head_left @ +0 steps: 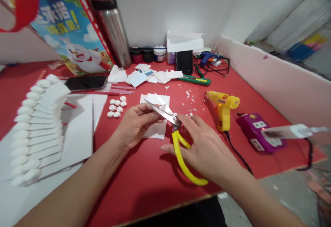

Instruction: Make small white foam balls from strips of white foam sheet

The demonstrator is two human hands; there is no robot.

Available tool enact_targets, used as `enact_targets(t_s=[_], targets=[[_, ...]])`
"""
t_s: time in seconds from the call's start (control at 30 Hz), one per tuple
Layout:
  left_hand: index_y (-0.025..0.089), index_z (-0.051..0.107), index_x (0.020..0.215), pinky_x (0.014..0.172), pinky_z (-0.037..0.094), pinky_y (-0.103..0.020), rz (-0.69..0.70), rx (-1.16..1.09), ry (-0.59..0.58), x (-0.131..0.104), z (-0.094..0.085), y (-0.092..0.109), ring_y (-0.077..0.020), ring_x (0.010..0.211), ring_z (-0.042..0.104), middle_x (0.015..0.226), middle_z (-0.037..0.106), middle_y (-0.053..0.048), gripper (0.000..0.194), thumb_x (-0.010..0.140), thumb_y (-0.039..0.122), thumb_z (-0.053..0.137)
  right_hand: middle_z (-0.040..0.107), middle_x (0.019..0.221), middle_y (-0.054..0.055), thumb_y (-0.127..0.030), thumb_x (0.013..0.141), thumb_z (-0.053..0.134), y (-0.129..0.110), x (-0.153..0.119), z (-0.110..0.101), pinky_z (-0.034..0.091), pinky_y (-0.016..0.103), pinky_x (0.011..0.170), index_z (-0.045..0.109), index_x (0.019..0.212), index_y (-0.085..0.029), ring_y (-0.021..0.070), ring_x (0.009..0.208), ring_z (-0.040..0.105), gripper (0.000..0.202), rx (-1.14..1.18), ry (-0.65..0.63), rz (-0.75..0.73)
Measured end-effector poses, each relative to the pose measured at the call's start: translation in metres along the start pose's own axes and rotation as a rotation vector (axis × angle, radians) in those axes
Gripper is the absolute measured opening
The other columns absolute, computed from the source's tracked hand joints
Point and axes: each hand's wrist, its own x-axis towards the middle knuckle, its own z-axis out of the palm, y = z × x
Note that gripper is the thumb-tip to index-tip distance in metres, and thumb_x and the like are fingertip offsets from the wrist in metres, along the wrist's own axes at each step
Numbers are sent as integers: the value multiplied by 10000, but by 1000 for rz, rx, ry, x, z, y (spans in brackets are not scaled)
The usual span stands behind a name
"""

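In the middle of the head view, my right hand [200, 141] is closed about a pair of scissors [184, 165] with yellow handles. Their blades point up and left and stand apart, with a small white piece [167, 109] by them. My left hand [141, 120] pinches that piece close to the blades, its fingertips partly behind the metal. Whether the piece is paper or foam I cannot tell. Under both hands lies a white square sheet [157, 130]. Left of it are several small white rounded pieces [116, 106] on the red table [144, 185].
White cards with rounded ends [43, 123] fan out at left, near a phone [85, 82]. White scraps [139, 77] and a green utility knife [195, 79] lie behind. A yellow glue gun [223, 108] and purple power strip [258, 130] sit at right; a steel flask [111, 23] stands behind.
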Motion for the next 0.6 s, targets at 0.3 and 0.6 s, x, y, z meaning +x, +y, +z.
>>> enact_targets(t_s=[0.3,0.6], targets=[[115,783,838,690,567,-178,-43,3,7,0,-2,-1,-90,649,689,773,765,-43,159,700,108,860,696,1006,177,-581,910,604,4,-6,10,582,402,666,629,1335,-110,282,741,715,635,1,139,-63],[120,735,769,710,581,-228,-82,-35,32,-1,2,1,-128,653,716,718,754,-41,195,652,105,891,716,977,166,-496,945,607,8,-11,13,566,358,681,639,1296,-103,263,772,715,528,93,137,-55]])
